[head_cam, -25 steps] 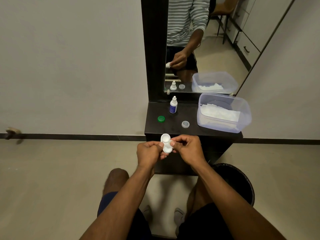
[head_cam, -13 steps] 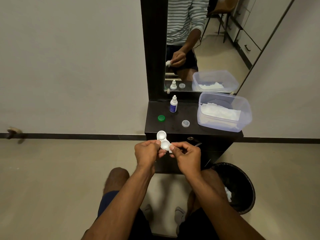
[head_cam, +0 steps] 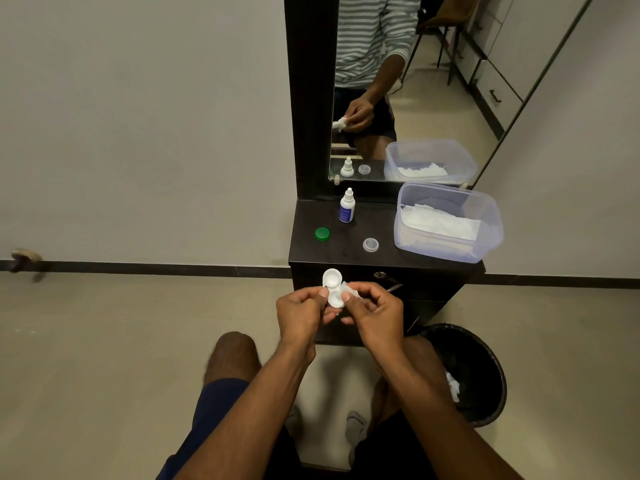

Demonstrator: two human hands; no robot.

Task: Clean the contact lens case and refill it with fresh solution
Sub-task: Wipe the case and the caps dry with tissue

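I hold a white contact lens case (head_cam: pixel 332 284) in front of the dark cabinet, both wells uncapped and facing me. My left hand (head_cam: pixel 300 315) pinches its lower left edge. My right hand (head_cam: pixel 375 315) presses a small white tissue (head_cam: pixel 350 292) against the lower well. On the cabinet top (head_cam: pixel 332 252) stand a small white solution bottle (head_cam: pixel 346 206) with a blue label, a green cap (head_cam: pixel 322 234) and a clear cap (head_cam: pixel 370 244).
A clear plastic tub (head_cam: pixel 450 221) holding white tissues sits on the right of the cabinet top. A black bin (head_cam: pixel 474 372) with a crumpled tissue stands on the floor at my right. A mirror (head_cam: pixel 408 91) rises behind the cabinet.
Both hands dropped slightly and the case tilted so its upper well leans left. My right hand shifted from gripping the case's side to pressing the tissue at the lower well.
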